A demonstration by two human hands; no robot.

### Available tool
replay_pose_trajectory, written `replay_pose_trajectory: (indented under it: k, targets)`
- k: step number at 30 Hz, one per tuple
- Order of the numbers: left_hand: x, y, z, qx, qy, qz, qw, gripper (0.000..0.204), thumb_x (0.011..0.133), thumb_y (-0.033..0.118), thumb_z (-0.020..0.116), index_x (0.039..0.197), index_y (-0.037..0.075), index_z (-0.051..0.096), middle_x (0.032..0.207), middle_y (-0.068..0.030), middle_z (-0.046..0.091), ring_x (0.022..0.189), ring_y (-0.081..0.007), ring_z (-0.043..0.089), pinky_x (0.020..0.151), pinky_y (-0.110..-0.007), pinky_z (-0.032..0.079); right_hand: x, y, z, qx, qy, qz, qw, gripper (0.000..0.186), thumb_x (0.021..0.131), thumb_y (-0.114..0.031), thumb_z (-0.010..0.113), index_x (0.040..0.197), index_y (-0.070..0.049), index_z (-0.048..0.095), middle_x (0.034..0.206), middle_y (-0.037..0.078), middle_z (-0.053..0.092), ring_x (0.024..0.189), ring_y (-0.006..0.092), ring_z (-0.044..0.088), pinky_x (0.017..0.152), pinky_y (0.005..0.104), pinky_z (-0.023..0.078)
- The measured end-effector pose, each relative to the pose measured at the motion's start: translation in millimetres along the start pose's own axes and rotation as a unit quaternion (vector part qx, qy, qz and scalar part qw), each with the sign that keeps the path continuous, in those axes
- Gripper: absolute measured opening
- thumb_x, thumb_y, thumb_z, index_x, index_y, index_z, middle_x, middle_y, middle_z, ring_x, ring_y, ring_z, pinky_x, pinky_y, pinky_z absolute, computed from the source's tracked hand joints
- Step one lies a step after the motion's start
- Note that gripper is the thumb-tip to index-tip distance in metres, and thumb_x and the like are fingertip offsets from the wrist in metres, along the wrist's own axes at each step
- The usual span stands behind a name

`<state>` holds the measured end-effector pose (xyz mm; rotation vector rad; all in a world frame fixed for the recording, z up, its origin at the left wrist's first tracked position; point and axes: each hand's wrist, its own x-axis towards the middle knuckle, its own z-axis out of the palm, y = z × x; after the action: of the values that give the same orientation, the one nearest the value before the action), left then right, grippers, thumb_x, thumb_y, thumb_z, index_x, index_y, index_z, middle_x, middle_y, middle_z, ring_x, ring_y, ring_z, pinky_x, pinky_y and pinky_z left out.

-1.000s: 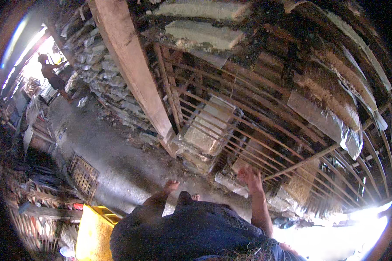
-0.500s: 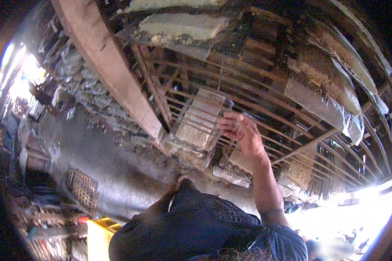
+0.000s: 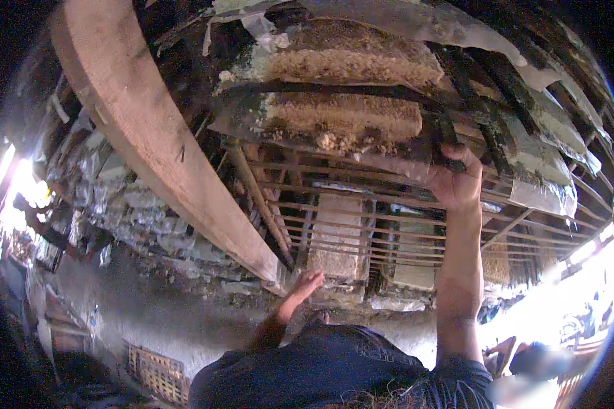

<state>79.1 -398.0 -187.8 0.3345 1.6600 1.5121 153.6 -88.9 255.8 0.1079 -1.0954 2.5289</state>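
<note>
My right hand [image 3: 455,183] is raised at the front edge of a rack, beside a pale brown crumbly slab [image 3: 348,114] lying on a sheet. Its thumb side curls near a dark slat; the fingers are smeared by motion, so whether it grips the edge cannot be told. My left hand [image 3: 305,285] is lower, at the foot of the wooden post, its fingers stretched out and holding nothing visible. A second crumbly slab [image 3: 361,67] lies just behind the first. Below the right hand run thin wooden slats [image 3: 389,221], with more pale slabs [image 3: 335,235] under them.
A thick wooden post [image 3: 143,129] slants across the left side. Grey floor [image 3: 116,300] stretches behind it, with a lattice crate [image 3: 158,373] at lower left. Sheet-edged slabs [image 3: 542,180] rest on the rack to the right. Another person [image 3: 542,361] is at lower right.
My right hand has risen from the slats to the upper slab's edge. My left hand has come up into view beside the post. The view has shifted, showing more of the upper slabs.
</note>
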Motion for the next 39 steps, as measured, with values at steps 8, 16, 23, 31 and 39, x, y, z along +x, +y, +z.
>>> replay_pose_trajectory:
  k: [8,16,23,31,39]
  targets:
    - [-22,322,-51,-0.115,-0.041,0.329,0.936,0.040,0.099,0.034,0.051,0.123,0.003,0.058,0.106,-0.0072,0.066,0.093,-0.0190,0.062,0.083,-0.031,0.051,-82,58,4,-0.127,0.069,-0.180,0.973,0.048,0.067,-0.010,0.062,0.114,0.000,0.058,0.113,0.013,0.062,0.105,0.0288,0.060,0.091,0.0419,0.048]
    - [-72,414,-102,-0.181,0.013,0.411,0.893,0.042,0.099,0.035,0.050,0.125,0.002,0.057,0.109,-0.0079,0.065,0.096,-0.0196,0.062,0.084,-0.031,0.050,-152,66,78,-0.010,0.086,-0.131,0.988,0.057,0.062,-0.010,0.062,0.115,0.009,0.059,0.095,0.015,0.067,0.087,0.0224,0.062,0.076,0.0340,0.048]
    - [-71,412,-89,-0.201,-0.014,0.399,0.895,0.043,0.099,0.035,0.050,0.126,0.002,0.055,0.111,-0.0086,0.064,0.098,-0.0201,0.061,0.086,-0.032,0.049,-166,72,9,-0.116,0.147,-0.107,0.977,0.052,0.064,-0.007,0.058,0.115,0.003,0.056,0.102,0.012,0.061,0.097,0.0263,0.058,0.090,0.0410,0.045]
    - [-91,419,-85,-0.207,-0.022,0.417,0.885,0.045,0.100,0.036,0.049,0.127,0.001,0.054,0.113,-0.0094,0.063,0.100,-0.0206,0.060,0.088,-0.032,0.048,-148,13,69,0.034,0.033,0.002,0.999,0.046,0.068,-0.003,0.075,0.110,-0.001,0.056,0.110,0.013,0.063,0.098,0.0245,0.062,0.092,0.0416,0.047]
    - [-122,407,-98,-0.197,-0.043,0.395,0.896,0.046,0.100,0.036,0.048,0.128,0.000,0.053,0.115,-0.0102,0.062,0.103,-0.0212,0.059,0.090,-0.032,0.047,-176,26,8,-0.342,0.171,-0.159,0.910,0.039,0.062,0.004,0.082,0.094,0.000,0.061,0.100,0.008,0.064,0.094,0.0190,0.062,0.089,0.0392,0.049]
